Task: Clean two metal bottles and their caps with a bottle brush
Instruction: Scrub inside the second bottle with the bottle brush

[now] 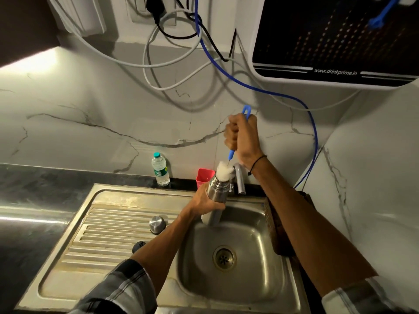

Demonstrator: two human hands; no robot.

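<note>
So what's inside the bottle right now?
The brush's white bristles poke out of the bottle mouth. How far they reach inside, and any water, is hidden by the metal wall.

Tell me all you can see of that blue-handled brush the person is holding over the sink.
The bottle brush has a thin blue handle that looks like plastic, ending in a loop at the top. Its fluffy white head sits at the mouth of the metal bottle, partly outside. It stands nearly upright, tilted slightly, above the sink. The right hand grips the handle in a fist, the loop poking out above. The left hand holds the bottle.
</note>
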